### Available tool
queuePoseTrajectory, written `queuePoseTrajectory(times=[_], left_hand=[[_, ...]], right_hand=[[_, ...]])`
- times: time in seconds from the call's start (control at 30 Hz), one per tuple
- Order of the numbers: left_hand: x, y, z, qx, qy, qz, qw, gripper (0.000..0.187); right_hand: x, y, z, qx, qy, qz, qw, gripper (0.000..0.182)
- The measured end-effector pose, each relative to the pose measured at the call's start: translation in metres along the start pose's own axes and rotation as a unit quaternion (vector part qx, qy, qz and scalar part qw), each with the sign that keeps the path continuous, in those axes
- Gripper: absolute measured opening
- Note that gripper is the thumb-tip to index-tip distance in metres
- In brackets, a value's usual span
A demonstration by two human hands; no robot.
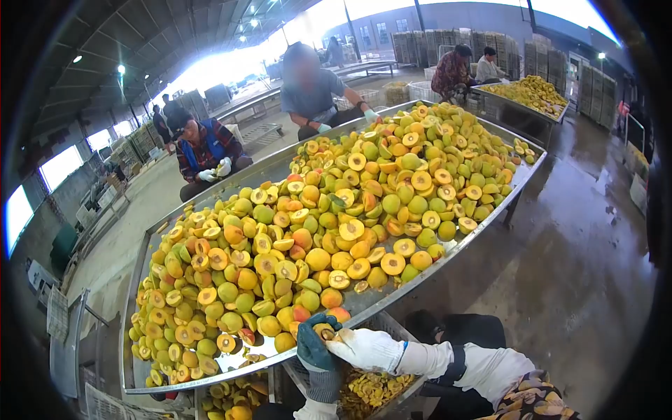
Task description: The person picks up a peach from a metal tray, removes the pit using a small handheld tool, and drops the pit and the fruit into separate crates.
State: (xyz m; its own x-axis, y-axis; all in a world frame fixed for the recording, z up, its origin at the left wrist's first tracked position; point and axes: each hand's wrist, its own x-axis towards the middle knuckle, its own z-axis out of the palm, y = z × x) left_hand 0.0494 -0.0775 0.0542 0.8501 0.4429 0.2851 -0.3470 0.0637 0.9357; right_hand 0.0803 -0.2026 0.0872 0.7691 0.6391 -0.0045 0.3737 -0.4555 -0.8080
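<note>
A cut yellow fruit, which looks like a peach half (324, 331), sits in my left hand (318, 357), in a dark teal-coated glove with its fingers curled around it. My right hand (367, 350), in a white glove, is closed with its fingertips against the fruit; whatever is between them is hidden. Both hands are just past the near rim of a metal table (402, 292) heaped with whole-looking and halved peaches (318, 259). Below my hands, a crate (381, 322) holds small brownish-yellow pieces (378, 389).
Another crate of peaches (238, 399) stands under the near table edge. Across the table sit a person in a blue shirt (311, 94) and one in a blue vest (210, 147). A second heaped table (528, 94) and stacked crates (598, 98) stand farther back. The floor (574, 231) looks wet.
</note>
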Motion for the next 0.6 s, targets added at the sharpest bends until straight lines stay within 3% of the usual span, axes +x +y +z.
queuePoseTrajectory(times=[0.03, 0.07, 0.17, 0.2, 0.3, 0.33, 0.37, 0.43, 0.53, 0.6], left_hand=[[0.001, 0.000, -0.001, 0.032, -0.012, 0.015, 0.999, 0.045], [0.002, 0.004, 0.000, 0.152, -0.028, 0.080, 0.985, 0.043], [0.004, 0.014, 0.002, 0.181, -0.056, 0.111, 0.976, 0.044], [0.004, 0.012, -0.001, 0.100, -0.058, 0.043, 0.992, 0.046], [0.003, -0.004, -0.001, -0.058, -0.037, -0.023, 0.997, 0.054], [-0.001, 0.009, 0.004, -0.039, -0.019, -0.036, 0.998, 0.053], [0.002, -0.012, -0.003, -0.233, -0.007, -0.145, 0.962, 0.055], [0.004, -0.008, 0.005, -0.270, -0.001, -0.111, 0.956, 0.055], [0.005, -0.007, 0.014, -0.311, 0.039, -0.118, 0.942, 0.053], [0.008, -0.005, 0.010, -0.108, -0.039, -0.029, 0.993, 0.049]], right_hand=[[-0.001, 0.003, 0.000, 0.009, -0.008, -0.008, 1.000, 0.052], [0.003, 0.025, 0.014, 0.011, 0.034, -0.092, 0.995, 0.052], [0.006, 0.025, 0.003, 0.200, -0.129, 0.059, 0.969, 0.052], [0.003, 0.019, -0.002, 0.250, -0.151, 0.096, 0.952, 0.053], [-0.004, -0.010, -0.026, 0.156, -0.170, 0.128, 0.965, 0.044], [-0.001, 0.004, -0.010, 0.090, -0.121, 0.111, 0.982, 0.042], [-0.003, 0.022, 0.002, 0.014, -0.049, -0.048, 0.998, 0.051], [-0.008, 0.019, 0.006, 0.002, 0.037, -0.061, 0.997, 0.055], [-0.007, -0.003, -0.014, 0.049, 0.047, 0.136, 0.988, 0.058], [0.000, 0.005, -0.022, 0.099, 0.079, 0.141, 0.982, 0.059]])
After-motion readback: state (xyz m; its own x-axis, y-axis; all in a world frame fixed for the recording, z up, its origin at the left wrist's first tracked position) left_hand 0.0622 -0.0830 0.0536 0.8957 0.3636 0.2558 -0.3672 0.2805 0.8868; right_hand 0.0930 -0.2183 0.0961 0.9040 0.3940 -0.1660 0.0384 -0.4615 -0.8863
